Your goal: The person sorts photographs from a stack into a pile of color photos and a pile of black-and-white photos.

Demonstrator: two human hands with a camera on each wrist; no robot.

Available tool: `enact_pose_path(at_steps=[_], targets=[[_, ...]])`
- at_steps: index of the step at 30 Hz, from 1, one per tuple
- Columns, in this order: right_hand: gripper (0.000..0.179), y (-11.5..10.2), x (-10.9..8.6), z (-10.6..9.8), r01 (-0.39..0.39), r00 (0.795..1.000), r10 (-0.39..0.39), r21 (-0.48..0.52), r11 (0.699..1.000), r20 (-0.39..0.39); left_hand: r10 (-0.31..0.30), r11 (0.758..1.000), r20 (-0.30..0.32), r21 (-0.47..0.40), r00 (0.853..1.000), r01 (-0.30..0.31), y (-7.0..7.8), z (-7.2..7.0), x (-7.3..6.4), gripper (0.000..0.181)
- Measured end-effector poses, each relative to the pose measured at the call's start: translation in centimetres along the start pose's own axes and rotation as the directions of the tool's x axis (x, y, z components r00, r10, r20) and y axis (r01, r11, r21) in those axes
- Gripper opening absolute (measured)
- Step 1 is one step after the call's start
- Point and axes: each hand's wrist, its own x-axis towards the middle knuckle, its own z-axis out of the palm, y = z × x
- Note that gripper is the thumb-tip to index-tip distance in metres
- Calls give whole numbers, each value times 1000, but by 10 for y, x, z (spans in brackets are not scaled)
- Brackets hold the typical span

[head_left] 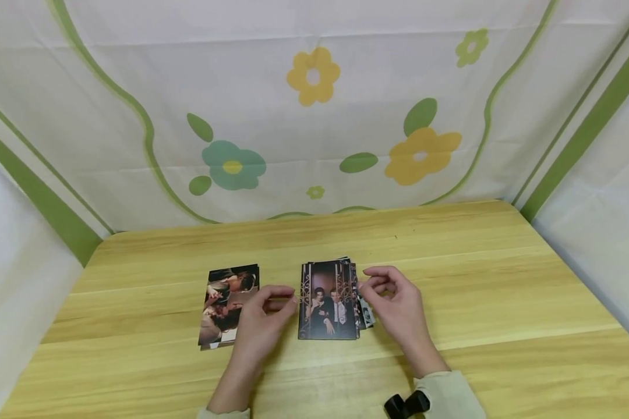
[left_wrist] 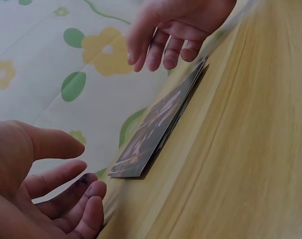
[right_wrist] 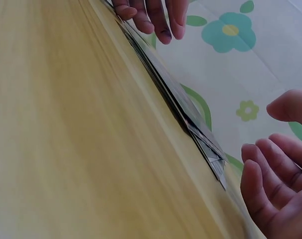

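Observation:
A stack of photo cards [head_left: 327, 302] lies between the two hands, its top card showing two people behind an ornate gate. Several cards beneath stick out unevenly at the top and right, one with a pale picture [head_left: 367, 315]. My left hand [head_left: 264, 317] is just left of this stack, fingers loosely bent and holding nothing. On the other side, my right hand [head_left: 395, 299] hovers beside the jutting cards with relaxed fingers, also holding nothing. In the left wrist view a gap shows between the left hand [left_wrist: 56, 184] and the stack [left_wrist: 158, 124].
A second pile of photo cards [head_left: 225, 308] lies to the left, partly covered by the left hand. Both piles rest on a wood-grain table [head_left: 477, 279]. Behind it hangs a white cloth [head_left: 272, 75] with flower prints. A black strap piece [head_left: 406, 404] sits at the right sleeve.

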Motion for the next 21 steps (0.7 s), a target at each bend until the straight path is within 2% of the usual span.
enact_pose_path(at_steps=[10,21], targets=[[32,1,0,2,-2,999,4,-41,999,41,36,999,-23,26,999,-35,-1,7,-1,23],[36,0,1,3,-27,996,36,-111,993,77,116,986,31,121,993,-119,-8,9,1,33]])
